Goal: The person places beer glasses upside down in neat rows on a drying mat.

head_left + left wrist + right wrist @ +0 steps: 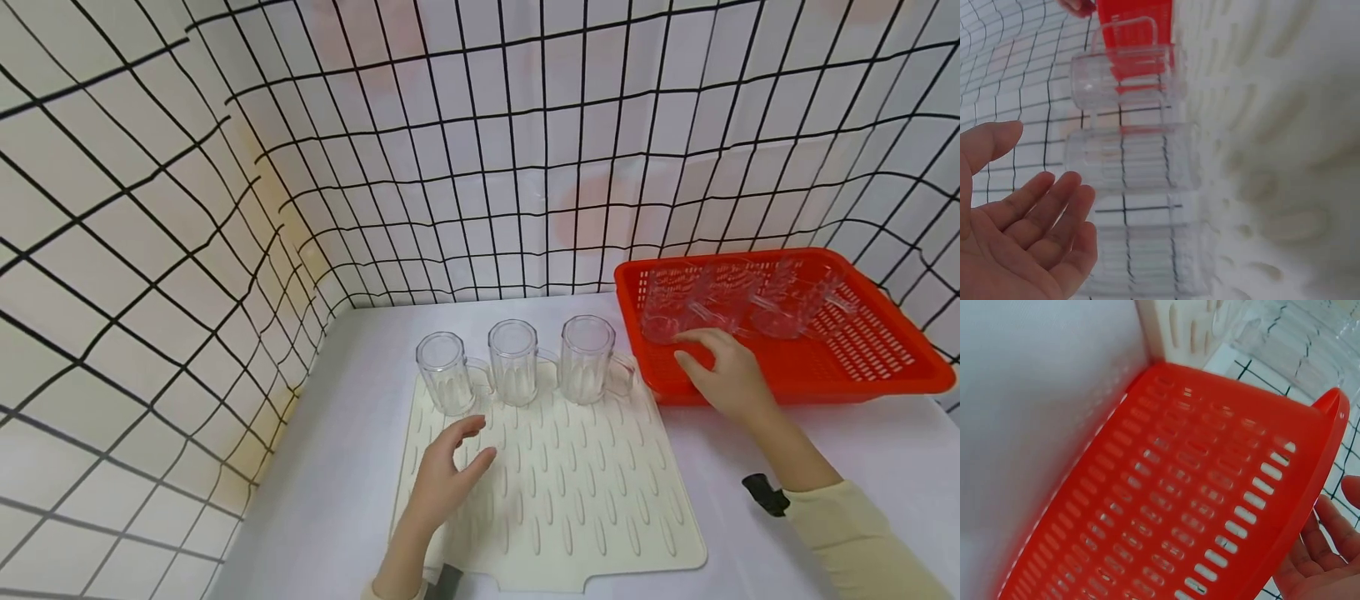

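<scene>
Three clear glass mugs stand upright in a row along the far edge of a cream ribbed mat: a left mug (445,375), a middle mug (513,363) and a right mug (587,360). My left hand (442,479) hovers over the mat's near left side, thumb and fingers apart, holding nothing. At the right, my right hand (723,375) reaches over the front rim of a red plastic basket (795,387), its fingers loosely curved and close to a clear mug (663,327) inside. In the right wrist view, the basket wall (1210,487) fills the middle, with the fingers (1319,544) beyond the rim.
More clear mugs (780,317) lie inside the basket. The drying mat (570,500) covers the middle of the white table (330,433). A black wire grid (487,167) encloses the back and sides.
</scene>
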Available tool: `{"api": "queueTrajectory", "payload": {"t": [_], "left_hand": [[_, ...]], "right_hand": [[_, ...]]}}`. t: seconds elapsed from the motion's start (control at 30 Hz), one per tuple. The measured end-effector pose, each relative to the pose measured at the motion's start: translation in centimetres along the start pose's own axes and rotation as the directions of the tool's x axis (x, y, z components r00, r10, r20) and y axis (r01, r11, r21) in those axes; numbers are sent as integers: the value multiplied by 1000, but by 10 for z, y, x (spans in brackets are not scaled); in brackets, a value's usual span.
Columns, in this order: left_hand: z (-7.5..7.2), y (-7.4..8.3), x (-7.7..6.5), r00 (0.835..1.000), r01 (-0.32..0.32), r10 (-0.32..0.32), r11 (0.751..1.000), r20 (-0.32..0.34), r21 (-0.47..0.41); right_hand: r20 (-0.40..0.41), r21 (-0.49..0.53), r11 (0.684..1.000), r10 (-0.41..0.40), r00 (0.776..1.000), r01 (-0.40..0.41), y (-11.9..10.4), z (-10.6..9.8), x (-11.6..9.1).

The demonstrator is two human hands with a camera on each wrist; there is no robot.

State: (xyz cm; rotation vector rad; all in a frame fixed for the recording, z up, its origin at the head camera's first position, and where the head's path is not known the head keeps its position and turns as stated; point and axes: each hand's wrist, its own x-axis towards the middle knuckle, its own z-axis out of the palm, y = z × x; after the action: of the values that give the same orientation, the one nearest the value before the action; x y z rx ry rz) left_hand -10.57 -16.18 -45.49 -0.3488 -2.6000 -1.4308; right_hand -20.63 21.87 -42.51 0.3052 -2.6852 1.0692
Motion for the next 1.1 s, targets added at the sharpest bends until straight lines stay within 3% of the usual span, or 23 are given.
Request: {"api": "queueTrajectory", "payload": {"t": [0.23, 0.47, 0.57, 0.7, 0.87, 0.97, 1.1], "left_hand": [[-7, -20, -31, 992, 119, -117, 990, -42, 71], [-19, -30, -50, 967, 251, -252, 947, -19, 201], [-23, -33, -56, 964, 255, -265, 931, 2, 261], [-27, -39, -62, 969, 211, -243, 903, 41, 375], [-29, -48, -69, 963, 232, -270, 865, 21, 445], [-31, -48, -72, 958, 255, -287, 871, 13, 420], [-32, -46, -75, 943, 291, -329, 890, 50, 351]], "right_hand": [[8, -35, 999, 31, 999, -30, 10, -9, 7], [11, -70, 995, 66, 998, -65, 20, -17, 15], [15, -77, 994, 77, 997, -76, 25, -20, 19], [15, -82, 993, 90, 996, -89, 33, -23, 24], [23, -73, 990, 125, 992, -123, 41, -27, 31], [34, -66, 988, 142, 989, -140, 44, -29, 36], [45, -72, 985, 162, 986, -158, 47, -30, 42]]}}
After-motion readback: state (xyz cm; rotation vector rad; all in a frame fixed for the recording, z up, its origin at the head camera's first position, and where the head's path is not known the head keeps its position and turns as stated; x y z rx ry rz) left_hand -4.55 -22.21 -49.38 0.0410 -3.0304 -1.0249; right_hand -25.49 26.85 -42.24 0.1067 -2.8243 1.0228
